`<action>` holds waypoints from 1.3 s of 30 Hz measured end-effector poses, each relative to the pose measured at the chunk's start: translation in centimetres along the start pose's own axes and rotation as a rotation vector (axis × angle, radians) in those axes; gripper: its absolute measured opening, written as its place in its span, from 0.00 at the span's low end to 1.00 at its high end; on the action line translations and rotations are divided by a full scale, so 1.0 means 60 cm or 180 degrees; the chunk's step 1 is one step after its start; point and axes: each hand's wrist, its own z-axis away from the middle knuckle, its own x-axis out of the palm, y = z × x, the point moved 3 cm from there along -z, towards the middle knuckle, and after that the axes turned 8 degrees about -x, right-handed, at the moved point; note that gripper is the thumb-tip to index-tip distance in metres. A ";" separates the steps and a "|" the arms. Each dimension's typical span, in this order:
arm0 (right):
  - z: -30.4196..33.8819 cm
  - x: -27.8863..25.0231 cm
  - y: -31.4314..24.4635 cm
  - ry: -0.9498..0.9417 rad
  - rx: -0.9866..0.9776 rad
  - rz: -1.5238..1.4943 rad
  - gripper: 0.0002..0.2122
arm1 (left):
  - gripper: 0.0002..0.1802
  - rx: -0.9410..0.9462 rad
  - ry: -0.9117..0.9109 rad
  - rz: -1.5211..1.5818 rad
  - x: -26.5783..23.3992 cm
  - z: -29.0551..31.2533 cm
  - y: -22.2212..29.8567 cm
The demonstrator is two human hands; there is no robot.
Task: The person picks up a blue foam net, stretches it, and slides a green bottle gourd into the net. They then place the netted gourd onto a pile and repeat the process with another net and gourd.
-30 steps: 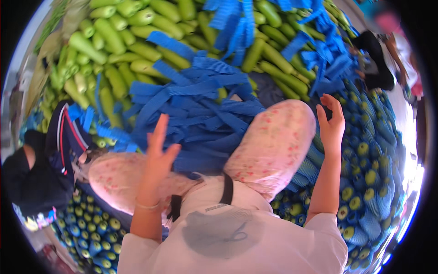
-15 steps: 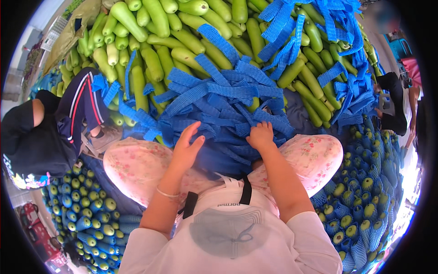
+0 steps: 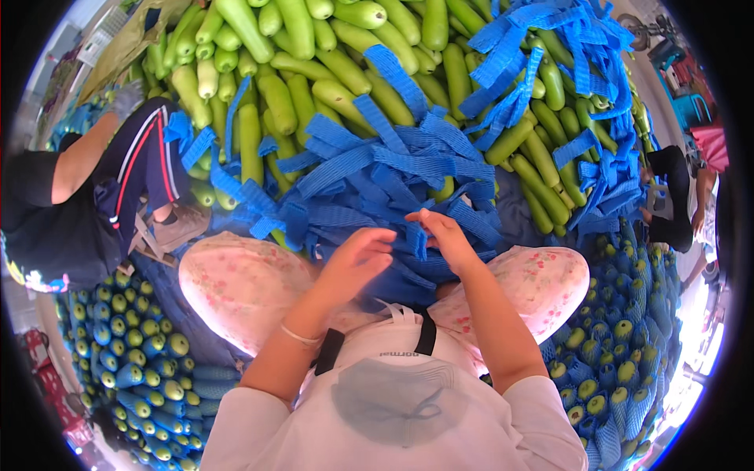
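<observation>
Between my knees lies a heap of flat blue foam net sleeves [image 3: 377, 177]. My right hand [image 3: 446, 238] is over the near side of it, thumb and fingers pinched on one net sleeve [image 3: 416, 242] that hangs down short below the fingertips. Facing it from the left, my left hand [image 3: 357, 263] is empty, its fingers loosely curled and apart, a short gap away from the sleeve. Beyond the heap, long green gourds [image 3: 314, 86] are piled high, with more blue sleeves draped over them.
Gourds in blue nets are stacked at my left [image 3: 141, 361] and at my right [image 3: 613, 353]. Another person [image 3: 86, 188] sits close on the left, a gloved hand by the pile. At the far right are another person's dark-clothed limbs [image 3: 671, 196].
My right hand has lifted off the heap with a net sleeve and come left. My left hand has moved right and nearer to me, toward it. The person on the left has reached out an arm.
</observation>
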 end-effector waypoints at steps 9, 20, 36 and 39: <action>0.030 0.071 -0.047 0.0054 -0.0712 -0.0169 0.20 | 0.18 -0.0076 0.0442 -0.0454 0.045 0.003 0.035; 0.075 0.087 -0.069 0.0009 -0.1241 -0.0655 0.21 | 0.08 -0.0013 0.0791 -0.0671 0.033 -0.005 0.028; 0.078 0.084 -0.058 -0.0171 -0.2263 0.0820 0.09 | 0.16 0.1275 0.0340 -0.1399 0.080 0.028 0.124; 0.082 0.119 -0.105 0.0170 -0.1288 0.2113 0.06 | 0.22 0.2352 -0.0183 -0.2291 0.129 0.009 0.107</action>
